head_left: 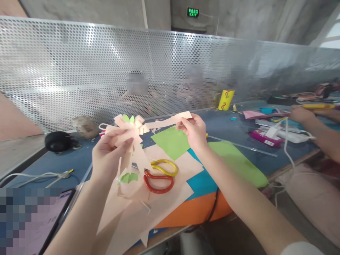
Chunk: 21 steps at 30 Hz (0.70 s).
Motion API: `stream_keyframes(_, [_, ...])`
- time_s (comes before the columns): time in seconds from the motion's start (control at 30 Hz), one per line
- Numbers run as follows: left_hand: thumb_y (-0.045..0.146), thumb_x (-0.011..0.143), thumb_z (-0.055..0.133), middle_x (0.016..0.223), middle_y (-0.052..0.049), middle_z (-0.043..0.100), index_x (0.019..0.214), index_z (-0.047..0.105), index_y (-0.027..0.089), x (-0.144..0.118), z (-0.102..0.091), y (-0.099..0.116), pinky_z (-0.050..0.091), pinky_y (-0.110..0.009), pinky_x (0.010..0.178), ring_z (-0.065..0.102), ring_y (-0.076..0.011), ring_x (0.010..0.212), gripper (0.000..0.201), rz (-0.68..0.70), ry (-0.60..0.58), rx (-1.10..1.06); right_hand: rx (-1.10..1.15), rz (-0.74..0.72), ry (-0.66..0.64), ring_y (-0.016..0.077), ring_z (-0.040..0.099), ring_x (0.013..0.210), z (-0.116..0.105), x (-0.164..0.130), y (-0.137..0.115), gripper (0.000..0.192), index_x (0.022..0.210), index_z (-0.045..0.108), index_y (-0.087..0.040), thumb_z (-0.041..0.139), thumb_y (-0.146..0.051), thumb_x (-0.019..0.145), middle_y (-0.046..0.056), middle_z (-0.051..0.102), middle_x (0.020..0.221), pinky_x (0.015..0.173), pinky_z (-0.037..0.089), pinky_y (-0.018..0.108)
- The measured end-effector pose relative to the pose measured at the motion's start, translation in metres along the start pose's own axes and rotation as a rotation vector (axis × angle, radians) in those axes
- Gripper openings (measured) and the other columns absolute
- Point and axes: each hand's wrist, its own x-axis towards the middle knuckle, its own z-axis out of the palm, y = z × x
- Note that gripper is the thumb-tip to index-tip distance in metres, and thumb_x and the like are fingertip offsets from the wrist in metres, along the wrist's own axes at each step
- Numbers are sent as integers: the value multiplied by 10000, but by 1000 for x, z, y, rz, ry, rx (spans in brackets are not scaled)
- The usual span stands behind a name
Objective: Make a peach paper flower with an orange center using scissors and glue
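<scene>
Head view, work in hand: the left hand [110, 152] pinches a pale peach folded-paper flower with small green paper leaves [130, 129] between thumb and fingers; the right hand [193, 129] pinches the end of a long pale peach paper strip [170, 121] that runs from the flower; both are held up above the table, in front of the person.
Head view, technique: judged from the pose, the strip needs light, even tension; the pinch at the flower's centre should stay firm so the folded loops do not spring apart; the thin paper looks likely to tear or crease under a sharp pull.
Head view, materials in hand: flat matte craft paper; petals are narrow looped bands; leaves are small pointed cut-outs.
Head view, under the hands: red-and-yellow plastic-handled scissors [159, 175] lie on loose peach sheets; a green square paper sheet [172, 141] lies just beside them; teal and orange sheets lie beneath; the blue table top [77, 159] shows smooth between them.
Head view, surroundings: a perforated shiny metal screen [79, 71] stands behind the table; a yellow cylindrical container [225, 100] stands near it; another person's hand [300, 114] works at far right; a black rounded object [57, 141] sits at left.
</scene>
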Motion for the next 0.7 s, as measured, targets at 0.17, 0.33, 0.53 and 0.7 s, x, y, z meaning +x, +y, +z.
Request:
stream_keyframes(0.17, [210, 518, 792, 792, 15, 673, 824, 670, 206, 0, -1, 2, 498, -185, 551, 600, -91, 607, 330, 32, 49, -10, -73, -54, -25, 84, 592, 558, 0, -1, 2, 168, 788, 467, -200, 606, -175, 698, -42, 575, 653, 535, 552, 227])
stream_keyframes(0.33, [200, 535, 781, 746, 28, 664, 829, 663, 206, 2, -3, 3, 492, -186, 556, 593, -88, 597, 316, 31, 49, -16, -61, -52, -18, 98, 593, 559, -1, -1, 3, 173, 791, 469, -193, 610, -178, 691, -33, 578, 643, 543, 547, 251])
stream_keyframes(0.53, [215, 534, 786, 736, 20, 656, 844, 663, 193, -1, -2, 2, 474, -176, 517, 581, -83, 575, 334, 3, 31, 11, -17, -72, -32, 99, 587, 572, 3, -4, -1, 187, 789, 458, -208, 614, -199, 688, -40, 570, 657, 542, 540, 250])
stream_keyframes(0.7, [231, 529, 782, 721, 22, 653, 838, 655, 186, -2, -1, 2, 467, -190, 495, 575, -89, 544, 337, 9, 21, 23, -23, -116, -9, 105, 594, 604, 3, -6, -3, 197, 791, 442, -215, 613, -235, 693, -32, 562, 689, 542, 521, 244])
